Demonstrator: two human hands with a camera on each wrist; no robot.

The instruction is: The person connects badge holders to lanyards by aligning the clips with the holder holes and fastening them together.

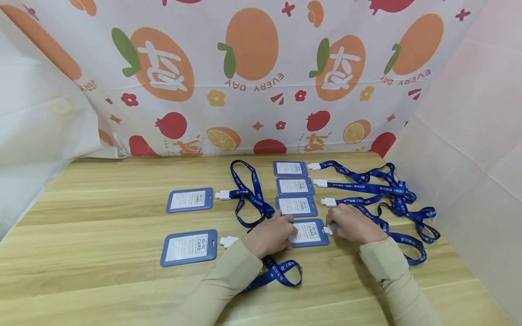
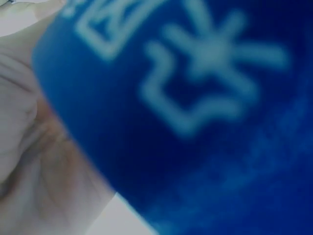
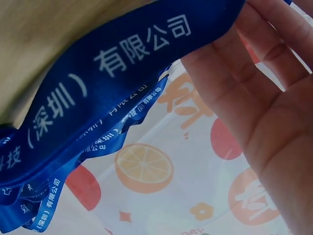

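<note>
Blue card (image 1: 311,232) lies lengthwise, just right of the left hand (image 1: 270,232), which grips one end, and just left of the right hand (image 1: 351,222), which pinches the clip (image 1: 328,230) at the other end.

Head camera looks down — wrist cameras crowd lanyards (image 3: 98,90).

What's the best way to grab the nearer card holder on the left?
Probably pinch the card holder by its left short edge, coming from the left: it lies flat beside bare tabletop, while a white clip and sleeve crowd its other end.
</note>
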